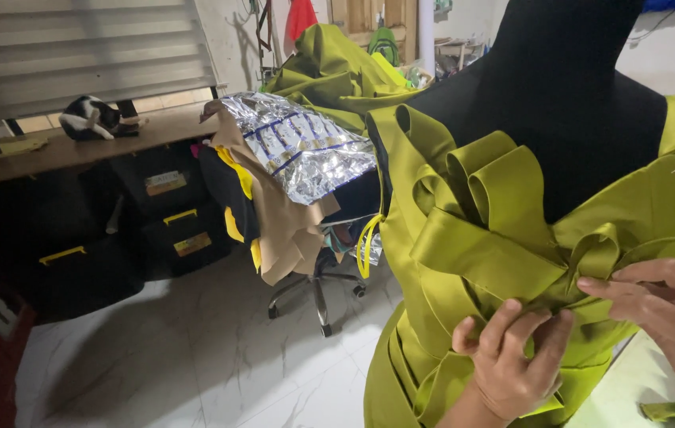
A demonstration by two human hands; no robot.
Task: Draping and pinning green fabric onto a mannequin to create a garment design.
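White marble floor behind, both hands [512,357] [670,317] pinch soft, slippery olive satin ribbon [496,254] at its knot on the black mannequin [559,95].

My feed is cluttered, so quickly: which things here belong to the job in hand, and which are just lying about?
In the job:
left hand
right hand
green garment
black mannequin

Lying about:
office chair
foil sheet
brown paper
cat
black cases

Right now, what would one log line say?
left hand: pinching satin fold | right hand: on bow knot | olive-green dress on black mannequin
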